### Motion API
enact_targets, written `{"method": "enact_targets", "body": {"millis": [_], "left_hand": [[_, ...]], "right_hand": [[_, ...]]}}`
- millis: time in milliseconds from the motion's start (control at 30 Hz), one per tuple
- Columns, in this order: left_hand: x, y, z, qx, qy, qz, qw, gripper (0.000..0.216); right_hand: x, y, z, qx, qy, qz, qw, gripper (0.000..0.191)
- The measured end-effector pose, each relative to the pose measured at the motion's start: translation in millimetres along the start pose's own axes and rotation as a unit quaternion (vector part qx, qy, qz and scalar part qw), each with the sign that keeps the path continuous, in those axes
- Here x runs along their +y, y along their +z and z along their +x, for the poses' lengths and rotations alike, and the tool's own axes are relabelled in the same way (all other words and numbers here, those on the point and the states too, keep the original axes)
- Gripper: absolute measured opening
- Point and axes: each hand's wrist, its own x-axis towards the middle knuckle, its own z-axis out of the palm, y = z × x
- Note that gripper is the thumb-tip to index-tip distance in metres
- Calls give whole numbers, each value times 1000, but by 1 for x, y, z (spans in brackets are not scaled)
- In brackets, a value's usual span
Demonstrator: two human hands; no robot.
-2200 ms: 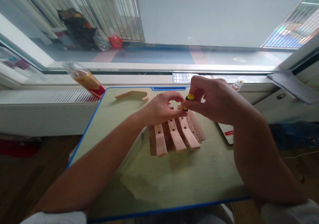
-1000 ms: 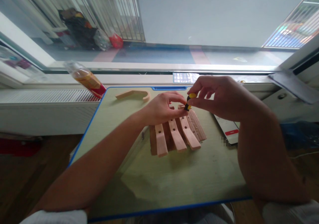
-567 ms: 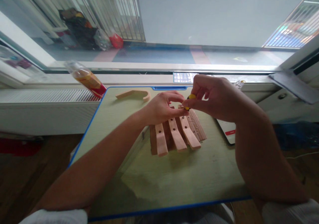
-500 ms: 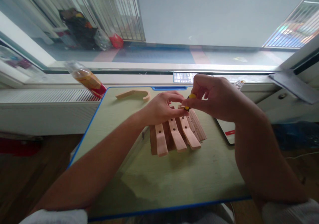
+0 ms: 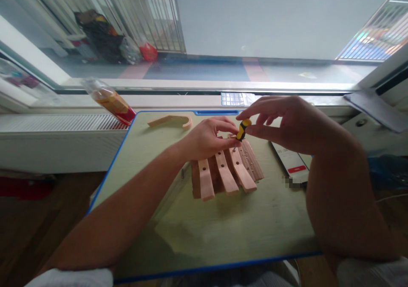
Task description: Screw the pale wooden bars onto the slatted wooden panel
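Right hand has eased back and spread since 0.5 s ago, so more of the handle of the short yellow-and-black screwdriver shows, and more of the phone; left hand roughly same spot.

Head view: left thumb and index finger pinch the low part of the screwdriver handle, narrow grip. Right fingers wide apart around the handle top, thumb at its side; cannot tell if the thumb touches. Screwdriver leans slightly, over the far part of the rightmost of 3 pale wooden bent strips; tip hidden by left thumb. Strips sit side by side on a brown ridged board, near ends sticking out past its edge, dark round holes in each. Small screws dot the board's right side. 1 small dark screw left of board, on the pale green blue-edged table. Pale wooden hook-shaped piece at table's far left.

Writing: black-edged smartphone right of board, white screen, red rectangular button, its text too blurred; grey digits too faint to read. Clear plastic bottle beyond far left corner, yellow-and-red label, unreadable. Clear gridded plastic case on windowsill.
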Motion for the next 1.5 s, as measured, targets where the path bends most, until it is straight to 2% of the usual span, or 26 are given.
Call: {"method": "enact_targets", "body": {"millis": [433, 833, 1233, 1500], "left_hand": [[4, -2, -1, -25, -30, 8, 999, 30], [3, -1, -1, -15, -44, 27, 999, 35], [1, 0, -2, -14, -57, 12, 998, 36], [3, 0, -1, -7, -57, 11, 998, 34]], "right_hand": [[-3, 7, 6, 23, 31, -17, 999, 19], [-4, 15, 11, 41, 45, -71, 996, 35], [0, 17, 12, 53, 47, -72, 995, 38], [-4, 17, 13, 69, 53, -113, 990, 45]]}}
